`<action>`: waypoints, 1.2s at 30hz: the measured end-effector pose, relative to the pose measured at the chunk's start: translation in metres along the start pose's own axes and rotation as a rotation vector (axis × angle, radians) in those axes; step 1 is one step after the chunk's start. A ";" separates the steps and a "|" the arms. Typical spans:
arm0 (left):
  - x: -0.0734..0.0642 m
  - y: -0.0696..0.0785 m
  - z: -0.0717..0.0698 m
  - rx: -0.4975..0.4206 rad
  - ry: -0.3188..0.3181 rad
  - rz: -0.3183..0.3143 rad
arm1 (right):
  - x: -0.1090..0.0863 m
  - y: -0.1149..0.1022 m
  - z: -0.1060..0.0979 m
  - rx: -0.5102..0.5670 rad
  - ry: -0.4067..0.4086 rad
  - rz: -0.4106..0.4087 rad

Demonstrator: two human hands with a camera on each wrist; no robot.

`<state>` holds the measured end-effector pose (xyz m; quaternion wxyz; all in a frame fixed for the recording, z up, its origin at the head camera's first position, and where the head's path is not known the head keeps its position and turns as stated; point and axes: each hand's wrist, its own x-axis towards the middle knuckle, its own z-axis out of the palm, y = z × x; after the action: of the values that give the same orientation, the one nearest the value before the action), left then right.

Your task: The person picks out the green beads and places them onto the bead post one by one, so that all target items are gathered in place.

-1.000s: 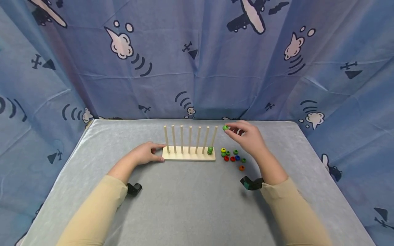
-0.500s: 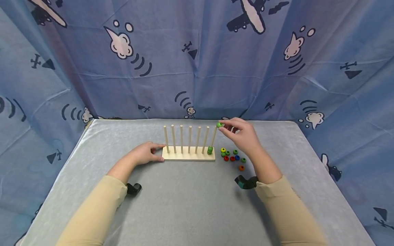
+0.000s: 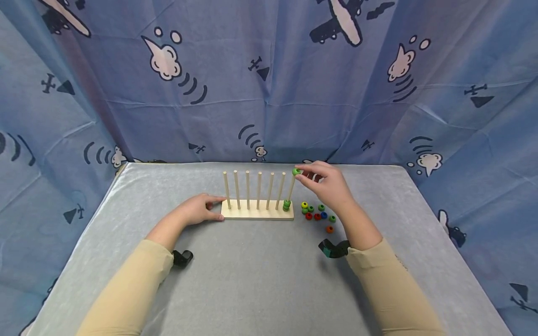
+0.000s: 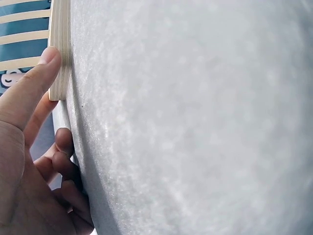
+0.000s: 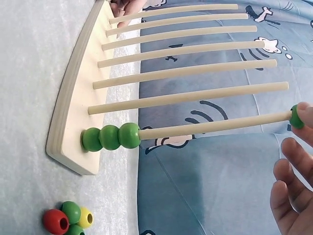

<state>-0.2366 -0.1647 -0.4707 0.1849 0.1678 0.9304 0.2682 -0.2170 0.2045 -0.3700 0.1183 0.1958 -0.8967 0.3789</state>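
Green bead [image 5: 295,117] seemingly atop peg [image 5: 215,126].

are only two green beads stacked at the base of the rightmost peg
No, the right wrist view shows three green beads stacked there.

Right hand [image 3: 327,182] partly hides held green bead [image 3: 296,171]
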 end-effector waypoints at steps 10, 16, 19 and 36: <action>-0.001 0.000 0.000 0.004 -0.004 -0.017 | 0.001 -0.001 0.002 -0.012 -0.029 0.009; -0.001 -0.001 0.000 0.008 -0.004 -0.013 | 0.000 0.003 0.006 -0.020 -0.055 0.018; -0.001 0.000 0.000 0.008 -0.001 -0.012 | -0.001 0.006 0.008 -0.016 -0.066 0.036; -0.002 0.001 0.000 -0.001 0.010 0.005 | -0.010 0.021 0.026 -0.008 -0.122 0.081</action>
<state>-0.2351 -0.1646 -0.4695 0.1796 0.1685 0.9309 0.2698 -0.2194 0.2014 -0.4049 0.0489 0.1816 -0.9109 0.3672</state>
